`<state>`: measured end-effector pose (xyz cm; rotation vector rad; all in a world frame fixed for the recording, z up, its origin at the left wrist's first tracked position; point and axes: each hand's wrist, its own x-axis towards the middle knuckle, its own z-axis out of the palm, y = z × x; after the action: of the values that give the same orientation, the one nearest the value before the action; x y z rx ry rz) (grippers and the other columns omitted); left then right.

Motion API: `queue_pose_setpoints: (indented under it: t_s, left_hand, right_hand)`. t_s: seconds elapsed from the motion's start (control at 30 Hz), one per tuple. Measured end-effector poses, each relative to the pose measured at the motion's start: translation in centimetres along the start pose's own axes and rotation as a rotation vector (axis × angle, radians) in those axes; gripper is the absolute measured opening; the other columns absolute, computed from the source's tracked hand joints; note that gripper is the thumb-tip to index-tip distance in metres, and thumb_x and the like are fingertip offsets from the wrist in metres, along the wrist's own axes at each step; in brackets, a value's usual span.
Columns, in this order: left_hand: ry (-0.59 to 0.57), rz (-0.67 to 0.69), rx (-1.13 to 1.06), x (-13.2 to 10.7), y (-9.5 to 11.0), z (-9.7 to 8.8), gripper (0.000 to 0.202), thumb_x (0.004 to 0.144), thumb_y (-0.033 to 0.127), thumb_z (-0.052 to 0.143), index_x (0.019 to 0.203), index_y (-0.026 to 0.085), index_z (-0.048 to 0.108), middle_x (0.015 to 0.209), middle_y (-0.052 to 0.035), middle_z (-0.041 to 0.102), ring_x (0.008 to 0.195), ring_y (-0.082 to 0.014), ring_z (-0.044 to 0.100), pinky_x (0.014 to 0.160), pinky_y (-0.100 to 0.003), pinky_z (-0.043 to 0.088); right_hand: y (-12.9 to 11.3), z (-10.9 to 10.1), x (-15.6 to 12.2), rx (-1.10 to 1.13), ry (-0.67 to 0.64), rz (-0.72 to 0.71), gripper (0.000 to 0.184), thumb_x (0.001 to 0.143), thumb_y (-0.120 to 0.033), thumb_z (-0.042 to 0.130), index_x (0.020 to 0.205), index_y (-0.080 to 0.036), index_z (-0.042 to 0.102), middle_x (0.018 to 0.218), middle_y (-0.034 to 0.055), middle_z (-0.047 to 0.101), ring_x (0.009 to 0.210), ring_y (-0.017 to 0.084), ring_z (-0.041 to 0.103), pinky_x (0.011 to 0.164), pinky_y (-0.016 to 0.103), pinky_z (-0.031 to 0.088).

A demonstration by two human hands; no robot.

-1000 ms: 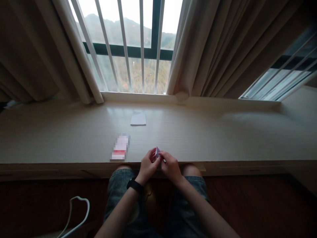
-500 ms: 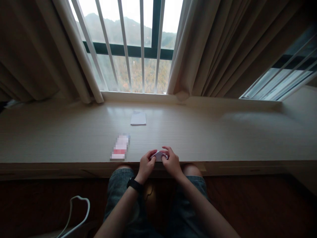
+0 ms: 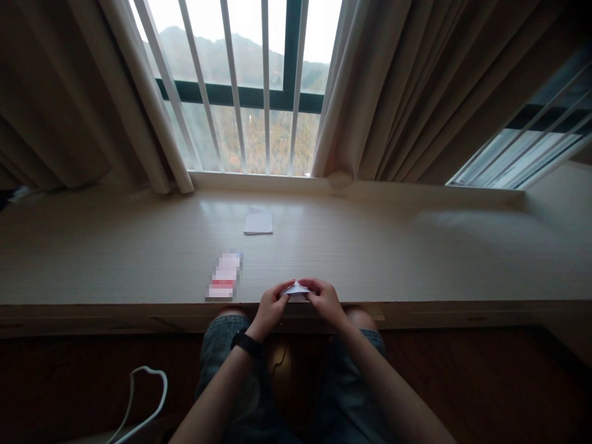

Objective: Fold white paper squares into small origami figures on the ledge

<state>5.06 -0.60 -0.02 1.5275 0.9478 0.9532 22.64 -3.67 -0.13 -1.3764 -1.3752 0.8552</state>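
Observation:
A small folded piece of white paper (image 3: 296,288) with a pointed top lies at the front edge of the pale wooden sill (image 3: 416,259). My left hand (image 3: 269,306), a black watch on its wrist, pinches the paper's left end. My right hand (image 3: 326,300) pinches its right end. Both hands rest at the sill's edge, above my knees in denim shorts.
A folded white sheet (image 3: 258,222) lies farther back on the sill. A blurred white and red packet (image 3: 225,275) sits left of my hands. Beige curtains (image 3: 416,92) frame a barred window (image 3: 250,86). A white cable (image 3: 143,394) loops on the dark floor at lower left.
The paper came down from being held up between my fingertips to lying flat on the sill's edge. Both hands shifted slightly and now press its two ends.

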Motion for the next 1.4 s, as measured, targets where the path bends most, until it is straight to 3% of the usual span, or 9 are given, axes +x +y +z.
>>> queue_pose_setpoints:
  t_s: [0.2, 0.33, 0.5, 0.6, 0.77, 0.9, 1.03, 1.2, 1.4]
  left_hand:
    - [0.067, -0.025, -0.013, 0.0, -0.1, -0.2, 0.035, 0.076, 0.021, 0.064, 0.111, 0.017, 0.069, 0.101, -0.006, 0.073, 0.086, -0.0197, 0.067, 0.081, -0.033, 0.054]
    - [0.112, -0.032, -0.004, 0.1, -0.2, -0.3, 0.034, 0.075, 0.024, 0.069, 0.108, 0.018, 0.071, 0.096, -0.0053, 0.074, 0.084, -0.0196, 0.067, 0.078, -0.032, 0.054]
    - [0.236, -0.039, -0.027, 0.2, -0.6, 0.5, 0.041, 0.079, 0.026, 0.067, 0.119, 0.018, 0.066, 0.112, -0.0079, 0.07, 0.098, -0.0215, 0.066, 0.088, -0.034, 0.053]
    - [0.278, -0.006, -0.02, 0.0, -0.7, 1.2, 0.042, 0.083, 0.028, 0.063, 0.124, 0.019, 0.063, 0.122, -0.0088, 0.066, 0.108, -0.0233, 0.063, 0.094, -0.037, 0.051]
    - [0.188, 0.013, 0.055, -0.5, 0.0, 2.1, 0.044, 0.089, 0.033, 0.055, 0.132, 0.021, 0.056, 0.127, -0.0094, 0.063, 0.114, -0.0255, 0.061, 0.099, -0.042, 0.048]
    - [0.103, 0.097, 0.051, -0.6, 0.3, 2.6, 0.052, 0.091, 0.035, 0.051, 0.14, 0.019, 0.046, 0.148, -0.0099, 0.041, 0.138, -0.0235, 0.037, 0.116, -0.042, 0.028]
    - [0.158, 0.138, 0.058, -0.6, 0.4, 2.6, 0.043, 0.092, 0.036, 0.05, 0.132, 0.021, 0.054, 0.148, -0.0089, 0.041, 0.139, -0.0221, 0.034, 0.118, -0.041, 0.024]
    - [0.216, -0.006, -0.12, -0.1, 0.5, 1.8, 0.049, 0.083, 0.043, 0.064, 0.125, 0.017, 0.058, 0.118, -0.0132, 0.064, 0.099, -0.0224, 0.065, 0.084, -0.035, 0.054]
    - [0.195, -0.079, -0.225, 0.9, 0.3, 0.8, 0.066, 0.071, 0.041, 0.076, 0.127, 0.016, 0.053, 0.1, -0.0093, 0.067, 0.077, -0.0178, 0.068, 0.066, -0.028, 0.055]
  right_hand:
    - [-0.2, 0.1, 0.0, 0.132, -0.014, -0.032, 0.038, 0.074, -0.024, 0.067, 0.111, -0.022, 0.067, 0.114, 0.0083, 0.069, 0.094, 0.023, 0.069, 0.078, 0.035, 0.057]
    - [-0.3, 0.1, 0.2, 0.08, 0.013, -0.018, 0.038, 0.074, -0.028, 0.07, 0.111, -0.022, 0.066, 0.113, 0.009, 0.069, 0.094, 0.023, 0.069, 0.074, 0.032, 0.057]
    - [-0.6, 1.0, -0.2, -0.076, 0.329, 0.046, 0.044, 0.076, -0.034, 0.07, 0.117, -0.019, 0.061, 0.114, 0.0121, 0.068, 0.088, 0.022, 0.069, 0.078, 0.036, 0.057]
    - [-1.0, 1.9, -0.7, -0.102, 0.413, 0.048, 0.036, 0.08, -0.037, 0.066, 0.11, -0.017, 0.064, 0.104, 0.0115, 0.071, 0.087, 0.023, 0.069, 0.081, 0.038, 0.056]
    - [-1.8, 3.0, -1.3, -0.114, 0.302, -0.042, 0.029, 0.089, -0.033, 0.055, 0.113, -0.024, 0.068, 0.113, 0.0063, 0.07, 0.104, 0.025, 0.067, 0.093, 0.041, 0.052]
    - [-2.0, 3.1, -1.3, -0.083, 0.195, -0.071, 0.036, 0.089, -0.028, 0.051, 0.123, -0.025, 0.063, 0.124, 0.0049, 0.065, 0.113, 0.024, 0.062, 0.1, 0.042, 0.048]
    - [-1.7, 3.2, -0.9, 0.081, 0.208, -0.02, 0.038, 0.087, -0.034, 0.056, 0.122, -0.022, 0.063, 0.124, 0.0076, 0.065, 0.113, 0.026, 0.062, 0.099, 0.045, 0.05]
    - [-1.3, 2.8, -0.1, 0.445, 0.094, 0.096, 0.052, 0.079, -0.044, 0.064, 0.124, -0.018, 0.058, 0.109, 0.0106, 0.071, 0.097, 0.026, 0.069, 0.085, 0.045, 0.058]
    - [-1.3, 2.0, 0.5, 0.403, -0.074, 0.103, 0.053, 0.079, -0.03, 0.059, 0.13, -0.02, 0.052, 0.101, 0.0078, 0.072, 0.089, 0.021, 0.07, 0.08, 0.04, 0.059]
